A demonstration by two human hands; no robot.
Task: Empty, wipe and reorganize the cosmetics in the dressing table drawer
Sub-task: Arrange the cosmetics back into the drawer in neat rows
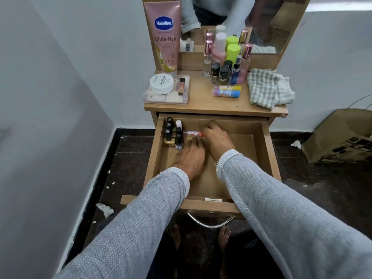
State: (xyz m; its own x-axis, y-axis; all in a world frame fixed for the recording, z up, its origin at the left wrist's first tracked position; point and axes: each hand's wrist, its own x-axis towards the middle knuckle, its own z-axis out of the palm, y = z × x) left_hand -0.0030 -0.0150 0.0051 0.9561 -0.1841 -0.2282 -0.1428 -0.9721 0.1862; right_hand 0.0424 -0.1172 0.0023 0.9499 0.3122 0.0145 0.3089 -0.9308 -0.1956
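Observation:
The wooden drawer [259, 141] of the dressing table is pulled out. Several small nail polish bottles [173, 133] stand in its far left corner. A clear tube with a red end [193, 133] lies just right of them. My right hand [216, 137] holds the tube's red end with curled fingers. My left hand [191, 156] is inside the drawer just below the tube, its fingertips by the bottles; what they hold, if anything, is hidden.
On the table top are a Vaseline tube [164, 37], a white jar [161, 83] on a clear box [167, 97], several bottles [227, 57], two lip balms [227, 91] and a checked cloth [267, 87]. A paper bag [340, 137] sits on the floor right.

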